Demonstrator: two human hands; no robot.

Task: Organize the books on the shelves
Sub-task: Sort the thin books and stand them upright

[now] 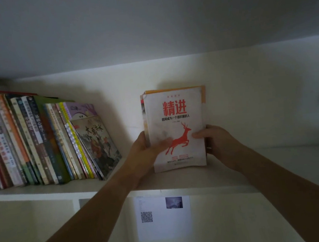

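A white book with red characters and a red deer [175,119] stands upright on the white shelf board [46,194], cover facing me, at the front of a small stack with an orange-edged book behind it. My left hand [149,146] grips the stack's left edge, thumb across the cover. My right hand [213,139] holds its right edge, thumb on the cover. To the left, a row of several books [32,140] leans rightward, ending in an illustrated picture book [97,144].
The shelf's back wall [248,94] and its ceiling panel close the compartment. Bare shelf lies right of the stack. Below the board hangs a white sheet with a QR code [162,216], and a vertical divider [76,202] stands under the shelf.
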